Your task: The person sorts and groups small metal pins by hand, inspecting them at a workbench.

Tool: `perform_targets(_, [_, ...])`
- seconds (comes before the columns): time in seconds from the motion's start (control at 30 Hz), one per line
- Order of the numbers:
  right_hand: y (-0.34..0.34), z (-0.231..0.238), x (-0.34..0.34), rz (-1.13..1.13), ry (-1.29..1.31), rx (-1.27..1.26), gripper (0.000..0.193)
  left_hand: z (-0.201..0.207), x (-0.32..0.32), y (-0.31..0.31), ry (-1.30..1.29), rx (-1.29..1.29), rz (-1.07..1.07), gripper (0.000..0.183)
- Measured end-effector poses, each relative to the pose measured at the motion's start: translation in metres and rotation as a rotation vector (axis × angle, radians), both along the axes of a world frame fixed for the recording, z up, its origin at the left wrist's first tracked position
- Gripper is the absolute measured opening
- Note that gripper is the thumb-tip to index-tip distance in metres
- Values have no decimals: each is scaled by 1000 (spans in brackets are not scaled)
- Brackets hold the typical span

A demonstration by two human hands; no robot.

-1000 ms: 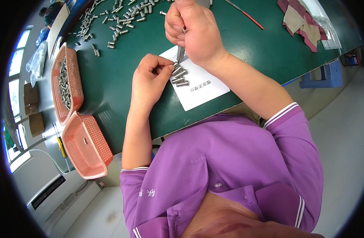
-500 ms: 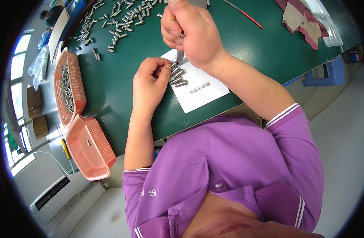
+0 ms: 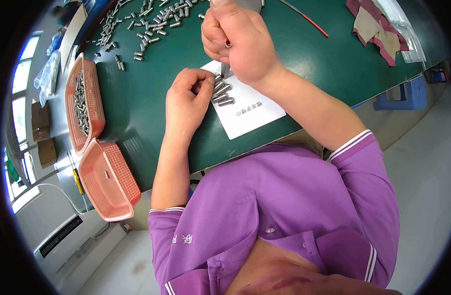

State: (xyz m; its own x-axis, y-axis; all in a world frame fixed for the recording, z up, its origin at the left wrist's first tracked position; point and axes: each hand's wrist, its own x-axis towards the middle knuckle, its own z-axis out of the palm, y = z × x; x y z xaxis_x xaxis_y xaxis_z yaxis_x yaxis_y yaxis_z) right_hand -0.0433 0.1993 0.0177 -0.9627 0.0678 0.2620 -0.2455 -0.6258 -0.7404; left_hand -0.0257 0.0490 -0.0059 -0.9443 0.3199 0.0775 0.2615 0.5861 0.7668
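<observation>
Several small silver metal pins [image 3: 221, 90] lie side by side in a slanted row on a white sheet of paper [image 3: 255, 119]. My left hand [image 3: 188, 96] rests at the left of this row, thumb and forefinger pinched at the end of the uppermost pin. Above the sheet my right hand [image 3: 245, 44] is a closed fist around a flat grey metal tool [image 3: 225, 70]. Its narrow end points down beside the top of the row; most of the tool is hidden in the fist, so its kind is unclear. A small red-rimmed end shows between the fingers.
Loose metal pins [image 3: 159, 22] are scattered over the far left of the green table [image 3: 186, 49]. One pink basket [image 3: 98, 105] holds many pins; a nearer pink basket [image 3: 122, 167] holds one. A red-handled tool [image 3: 314, 24] and a cloth [image 3: 378, 32] lie at the far right.
The view has shifted slightly. Both hands keep their grip and their places by the row of pins, with hardly any visible movement.
</observation>
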Motion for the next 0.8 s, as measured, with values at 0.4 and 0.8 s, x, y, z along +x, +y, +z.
perform_targets(0.4, [10,4,-3,97,-106,16,48,6,0,-8,-44,18,-125,10])
perform_targets(0.8, [8,3,-2,39,-37,56,50,2,0,-7,-16,35,-103,11])
